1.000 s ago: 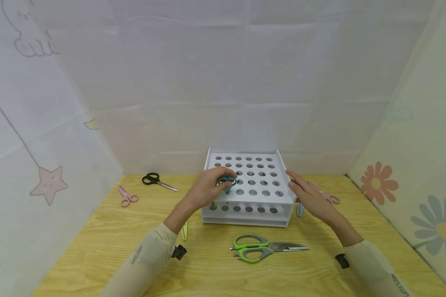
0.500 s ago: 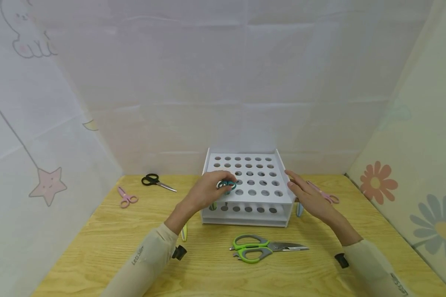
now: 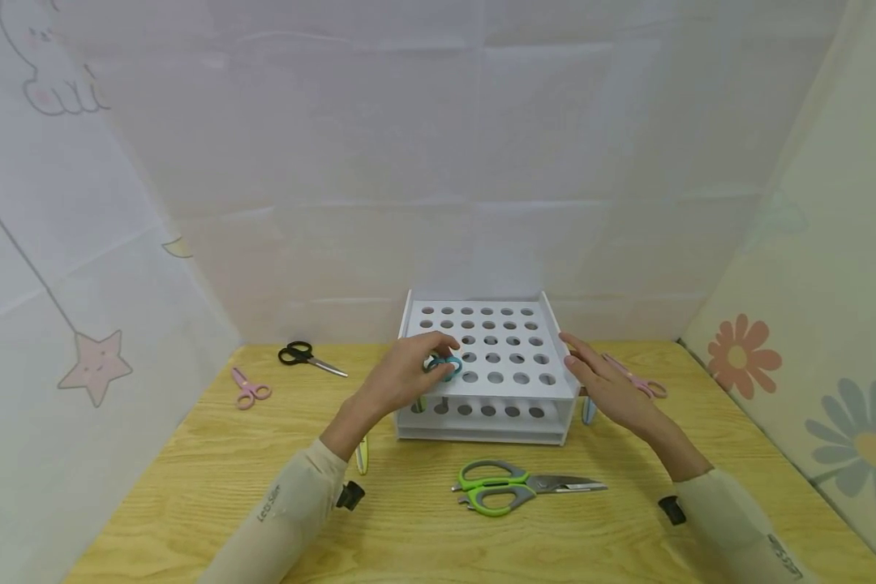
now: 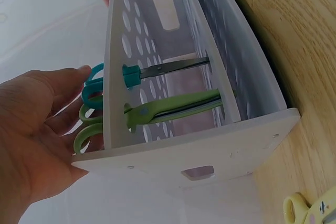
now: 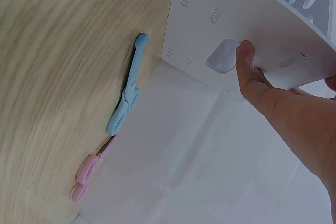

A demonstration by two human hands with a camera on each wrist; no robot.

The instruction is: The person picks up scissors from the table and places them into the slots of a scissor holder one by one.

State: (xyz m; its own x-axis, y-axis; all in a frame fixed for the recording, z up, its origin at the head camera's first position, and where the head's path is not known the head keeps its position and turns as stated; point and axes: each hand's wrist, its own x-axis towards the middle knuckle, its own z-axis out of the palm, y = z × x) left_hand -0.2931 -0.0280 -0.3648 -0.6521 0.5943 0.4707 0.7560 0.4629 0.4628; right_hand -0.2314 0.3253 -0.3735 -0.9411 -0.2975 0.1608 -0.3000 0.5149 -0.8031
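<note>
A white two-tier rack (image 3: 482, 397) with rows of round holes stands on the wooden table. My left hand (image 3: 401, 375) is over its front left corner, fingers and thumb around the teal handles of a small pair of scissors (image 4: 113, 80). Its blades pass down through an upper hole, and the tip reaches a hole in the lower tier. Beside it, green scissors (image 4: 176, 108) stand in the rack, their handles close to my left fingers. My right hand (image 3: 613, 389) rests against the rack's right side wall, fingers mostly straight, near an oval cutout.
Large green-and-grey scissors (image 3: 511, 487) lie in front of the rack. Black scissors (image 3: 310, 357) and pink scissors (image 3: 248, 388) are on the left, yellow scissors (image 3: 362, 456) near my left wrist. Light-blue scissors (image 5: 126, 90) and pink scissors (image 5: 89, 170) lie right of the rack.
The teal scissors have gone slightly lower into the rack, with my left hand following. My right hand stays against the rack's side.
</note>
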